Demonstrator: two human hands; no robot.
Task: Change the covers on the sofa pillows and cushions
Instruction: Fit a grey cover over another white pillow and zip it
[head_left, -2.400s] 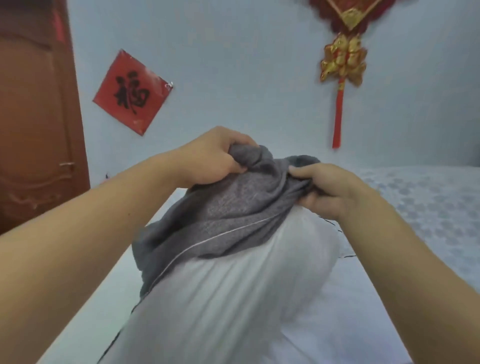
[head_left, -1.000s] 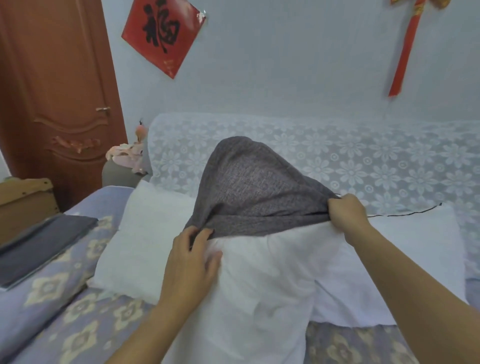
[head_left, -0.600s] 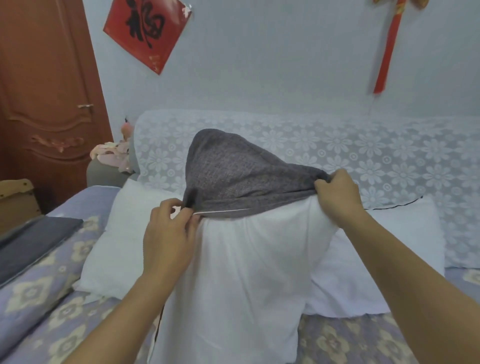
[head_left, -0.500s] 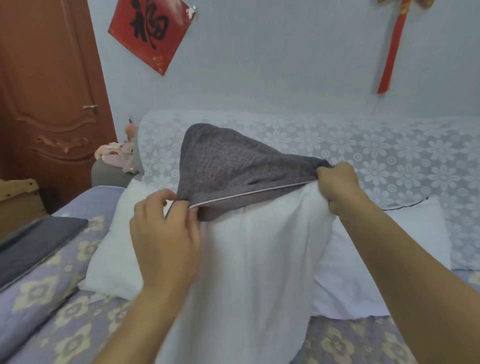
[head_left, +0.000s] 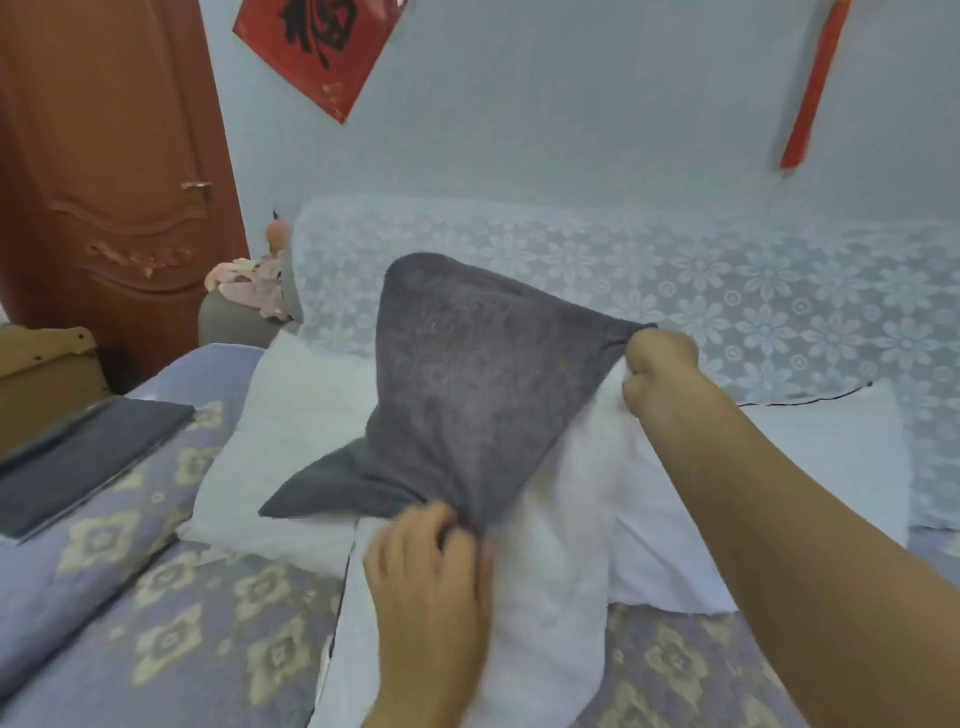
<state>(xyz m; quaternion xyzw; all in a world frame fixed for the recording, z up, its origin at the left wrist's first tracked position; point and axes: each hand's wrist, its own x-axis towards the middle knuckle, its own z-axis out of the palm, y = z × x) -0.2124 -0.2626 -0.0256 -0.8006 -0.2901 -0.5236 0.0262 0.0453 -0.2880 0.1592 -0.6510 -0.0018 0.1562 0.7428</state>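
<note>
A white pillow insert (head_left: 550, 597) stands upright on the sofa seat in front of me. A grey fabric cover (head_left: 467, 384) sits over its top half, one corner flopping out to the left. My left hand (head_left: 431, 587) pinches the cover's lower edge at the pillow's front. My right hand (head_left: 662, 374) grips the cover's right edge together with the pillow's upper right corner.
Two more bare white inserts, one on the left (head_left: 291, 441) and one on the right (head_left: 821, 467), lean against the lace-draped sofa back (head_left: 727, 291). Folded grey covers (head_left: 88, 457) lie at the left on the patterned seat (head_left: 156, 623). A wooden door (head_left: 104, 156) stands at the far left.
The grey cover has come further down over the pillow; my left hand dragged its edge low and toward me, while my right hand stayed at the right corner.
</note>
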